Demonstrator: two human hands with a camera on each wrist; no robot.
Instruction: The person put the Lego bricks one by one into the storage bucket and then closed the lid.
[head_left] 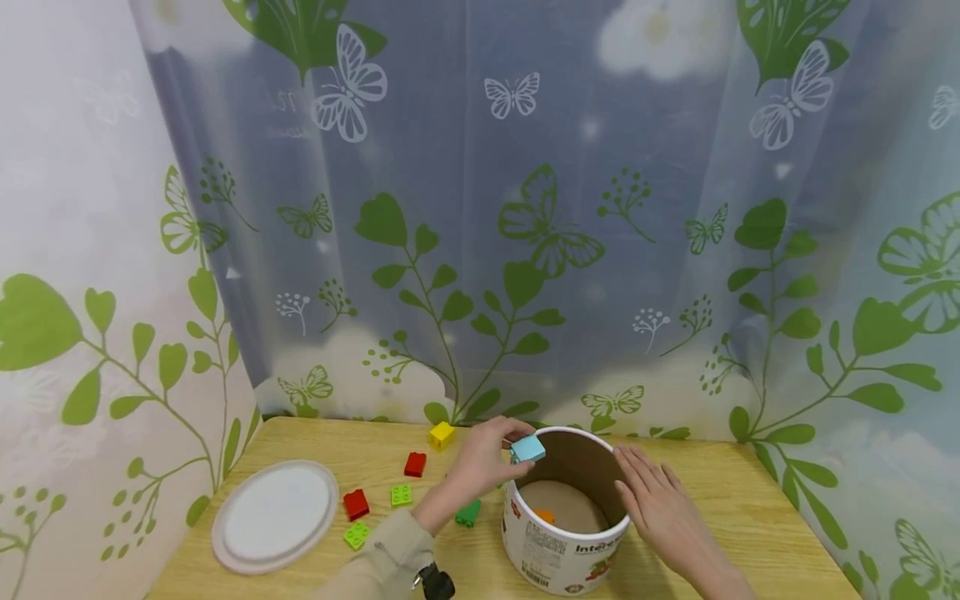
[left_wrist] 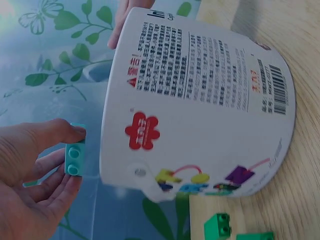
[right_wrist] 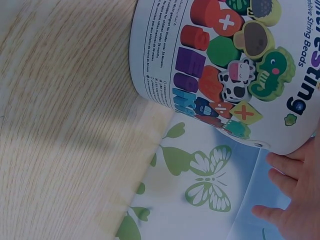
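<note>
My left hand (head_left: 483, 457) pinches a light blue toy brick (head_left: 528, 449) between thumb and fingers, at the left rim of a white round tub (head_left: 555, 542). In the left wrist view the brick (left_wrist: 74, 159) shows its studs beside the tub's rim. My right hand (head_left: 663, 508) has its fingers straight and lies against the tub's right rim. An orange piece (head_left: 544, 517) lies inside the tub, on its bottom. Printed toy pictures and lettering cover the tub's wall (right_wrist: 225, 60).
Left of the tub lie red bricks (head_left: 356, 503), light green bricks (head_left: 401, 496), a dark green brick (head_left: 468, 513) and a yellow brick (head_left: 442, 434). A round white lid (head_left: 276, 517) rests at the table's left. A patterned curtain (head_left: 465, 250) hangs behind the wooden table (head_left: 720, 483).
</note>
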